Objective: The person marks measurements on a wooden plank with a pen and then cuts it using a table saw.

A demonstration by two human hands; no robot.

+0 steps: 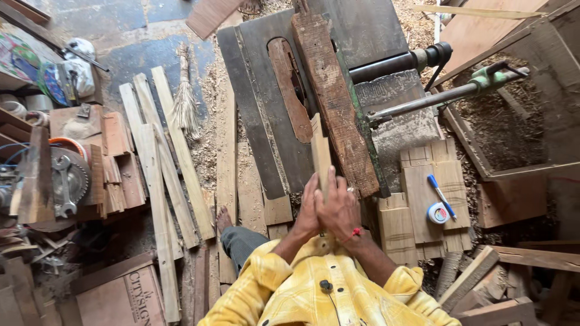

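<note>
From the head view, your left hand [306, 208] and right hand [339, 208] both clench the near end of a narrow wooden strip [320, 154], forearms converging before your chest; the strip points away over the saw worktop [266, 90].

A carpentry workshop; table saw [314, 90], stacked planks [163, 163], sawdust [208, 102], tape measure [438, 213] show it.

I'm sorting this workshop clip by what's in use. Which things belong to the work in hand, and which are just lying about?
In hand:
wood strip, held between left hand and right hand
saw table, the strip's far end over it

Lying about:
tape measure
blue pen
broom
loose planks
spanner
</note>
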